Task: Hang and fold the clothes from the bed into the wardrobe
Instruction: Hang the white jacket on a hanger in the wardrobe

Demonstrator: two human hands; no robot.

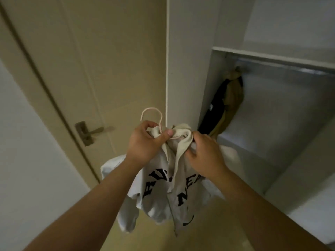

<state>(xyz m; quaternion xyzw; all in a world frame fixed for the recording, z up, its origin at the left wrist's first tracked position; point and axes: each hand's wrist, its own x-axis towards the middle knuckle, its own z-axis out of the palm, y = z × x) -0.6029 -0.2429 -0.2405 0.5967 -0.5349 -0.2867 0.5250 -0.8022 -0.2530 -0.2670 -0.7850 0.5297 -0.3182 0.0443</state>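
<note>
Hands hold a pale grey hooded sweatshirt with black lettering (pixel 157 196) on a thin pale pink hanger (pixel 150 109), in the air before an open white wardrobe (pixel 188 69). The left hand (pixel 145 144) grips the hanger's neck and the bunched collar. The right hand (pixel 204 156) pinches the cream hood fabric beside it. Inside the wardrobe, a black garment (pixel 215 107) and a tan garment (pixel 233 98) hang at the left end of a metal rail (pixel 290 67). A beige door (pixel 108 60) stands to the left.
</note>
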